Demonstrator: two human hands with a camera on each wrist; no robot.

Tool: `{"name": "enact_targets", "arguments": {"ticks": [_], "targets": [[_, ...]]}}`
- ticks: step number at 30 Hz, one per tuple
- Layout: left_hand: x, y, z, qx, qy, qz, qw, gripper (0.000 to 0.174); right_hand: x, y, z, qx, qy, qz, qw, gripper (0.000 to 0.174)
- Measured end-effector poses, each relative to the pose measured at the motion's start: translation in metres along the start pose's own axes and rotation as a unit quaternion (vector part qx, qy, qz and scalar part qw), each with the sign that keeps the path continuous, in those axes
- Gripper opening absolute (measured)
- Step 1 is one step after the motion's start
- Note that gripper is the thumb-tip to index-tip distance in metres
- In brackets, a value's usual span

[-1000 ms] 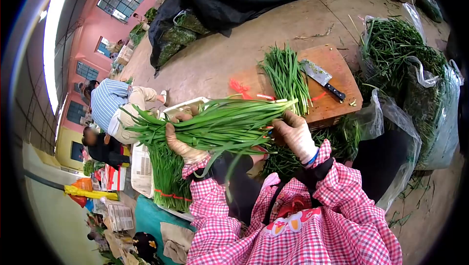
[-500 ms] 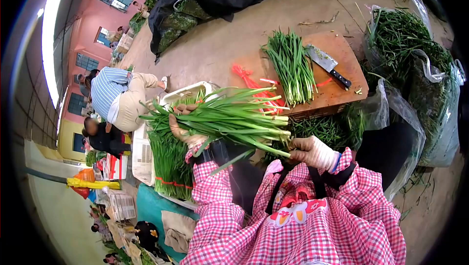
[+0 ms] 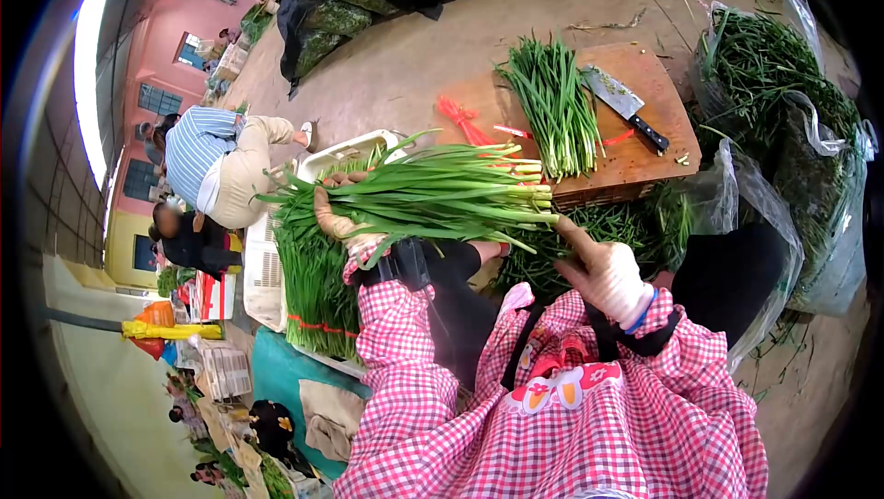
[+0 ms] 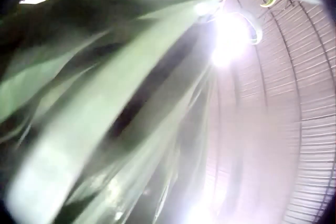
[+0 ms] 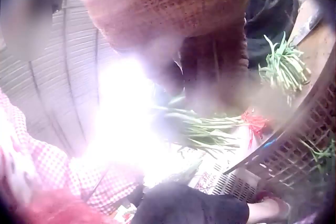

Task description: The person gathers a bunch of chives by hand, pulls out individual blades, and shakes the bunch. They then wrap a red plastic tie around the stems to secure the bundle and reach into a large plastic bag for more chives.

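My left hand (image 3: 333, 215) grips a loose bunch of garlic chives (image 3: 451, 188) around its leafy part, with the pale stem ends pointing right. Leaves fill much of the left wrist view and hide that hand there. At the stem ends is my right hand (image 3: 603, 273), wrapped in pale cloth, its index finger extended towards the lower stems and its thumb apart. A second bunch of chives (image 3: 552, 112) lies on the wooden board (image 3: 645, 163), beside a cleaver (image 3: 622, 103). Red ties (image 3: 460, 117) lie at the board's left edge.
Left of my lap, a white crate (image 3: 267, 269) holds chives bound with a red band. Loose greens (image 3: 608, 237) lie below the board, and stuffed plastic bags (image 3: 810, 195) stand to the right. A person in a striped shirt (image 3: 198, 149) bends over at left.
My right hand has gone from pinching at the stem ends to extended fingers, shifting right and down. The stems fanned out, then drew closer together. My left hand keeps its grip.
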State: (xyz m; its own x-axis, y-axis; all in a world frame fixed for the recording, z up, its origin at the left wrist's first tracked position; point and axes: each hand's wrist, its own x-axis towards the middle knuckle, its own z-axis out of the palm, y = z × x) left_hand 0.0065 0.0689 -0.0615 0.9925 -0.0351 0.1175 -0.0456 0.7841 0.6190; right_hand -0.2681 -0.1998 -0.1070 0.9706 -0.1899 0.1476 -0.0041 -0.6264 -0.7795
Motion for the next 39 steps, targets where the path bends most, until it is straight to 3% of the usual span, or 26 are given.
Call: {"name": "enact_targets", "arguments": {"ticks": [2,4,5,6,8,13,16,17,21,22,24,25,26,27,28,31,36,37,39], "targets": [[-0.001,-0.002,0.003,-0.005,0.039,-0.013,0.999,0.03,0.012,-0.01,0.008,0.006,0.04,-0.021,0.999,0.048],[-0.008,-0.008,0.016,-0.027,0.074,-0.033,0.996,0.03,0.03,-0.011,0.028,0.002,0.077,-0.075,0.994,0.053],[-0.013,-0.011,0.025,0.028,0.126,-0.046,0.991,0.02,0.036,-0.017,0.029,0.009,0.104,-0.088,0.991,0.04],[-0.018,-0.014,0.033,0.012,0.139,-0.048,0.989,0.02,0.043,-0.015,0.037,-0.055,0.046,-0.053,0.996,0.026],[-0.024,-0.018,0.044,-0.019,0.167,-0.05,0.985,0.021,0.052,-0.023,0.046,0.092,0.103,-0.086,0.987,0.018],[-0.018,-0.016,0.046,0.008,0.179,-0.036,0.983,0.025,0.035,-0.01,0.026,0.141,-0.051,-0.094,0.984,0.02],[0.002,0.002,0.011,-0.002,0.151,-0.079,0.985,0.03,0.014,0.021,0.016,0.08,-0.167,-0.066,0.981,0.021],[0.0,0.003,0.003,0.022,0.09,-0.073,0.993,0.029,0.005,0.036,0.018,0.05,-0.198,-0.051,0.978,0.022],[-0.001,0.005,0.019,0.013,0.199,-0.049,0.979,0.029,-0.008,0.061,0.013,-0.149,-0.318,0.008,0.936,0.032],[0.0,0.006,0.014,0.01,0.178,-0.047,0.983,0.03,-0.008,0.064,0.015,-0.163,-0.33,0.018,0.93,0.036],[0.002,0.008,0.002,0.007,0.139,-0.04,0.99,0.031,-0.009,0.056,0.016,-0.019,-0.212,0.019,0.977,0.045],[-0.007,0.008,0.017,-0.015,0.174,-0.04,0.984,0.032,-0.007,0.041,0.013,0.056,-0.15,0.02,0.987,0.05],[-0.007,0.008,0.015,-0.001,0.18,-0.033,0.983,0.031,0.0,0.025,0.004,0.144,-0.168,0.046,0.974,0.059],[-0.006,0.007,0.012,0.014,0.185,-0.028,0.982,0.031,0.005,0.013,0.007,0.319,-0.163,0.123,0.926,0.057],[-0.006,0.006,0.009,0.028,0.189,-0.023,0.981,0.03,0.011,0.001,0.009,0.481,-0.152,0.194,0.841,0.055],[-0.013,0.002,0.014,-0.007,0.147,-0.037,0.988,0.022,0.033,-0.023,0.016,0.603,-0.063,0.237,0.76,0.057],[-0.033,-0.012,0.035,0.017,0.142,-0.011,0.99,0.019,0.056,-0.036,0.035,0.693,-0.002,0.226,0.685,0.024],[-0.028,-0.011,0.022,0.012,0.097,-0.031,0.995,0.019,0.057,-0.037,0.036,0.71,0.007,0.23,0.666,0.021],[-0.023,-0.011,0.013,0.005,0.035,-0.031,0.999,0.019,0.052,-0.035,0.035,0.699,-0.013,0.209,0.684,0.02]]}}
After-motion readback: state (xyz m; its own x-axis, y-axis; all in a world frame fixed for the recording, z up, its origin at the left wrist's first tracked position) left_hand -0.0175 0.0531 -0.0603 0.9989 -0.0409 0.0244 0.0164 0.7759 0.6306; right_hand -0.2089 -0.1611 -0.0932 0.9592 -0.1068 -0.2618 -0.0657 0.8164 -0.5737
